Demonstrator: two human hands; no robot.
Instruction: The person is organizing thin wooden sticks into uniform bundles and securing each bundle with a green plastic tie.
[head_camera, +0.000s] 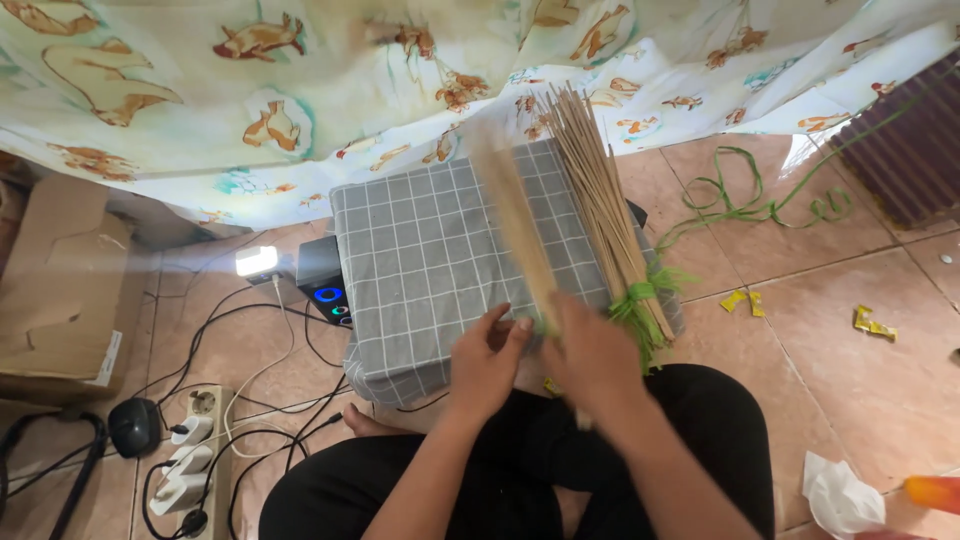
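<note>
Tiled floor (860, 400) lies under a fish-print cloth (300, 90). At the left stands a plain brown cardboard box (55, 280) with a white label at its lower edge. Before the seated person sits a grey checked cushion (430, 260). On it lies a tied stick bundle (605, 210), bound with green strip (640, 300). Both the left hand (485, 365) and the right hand (590, 355) have their fingers closed around a blurred loose bundle (520, 230); squaring its ends seems wise. Small yellow wrappers (870, 322) lie at the right.
</note>
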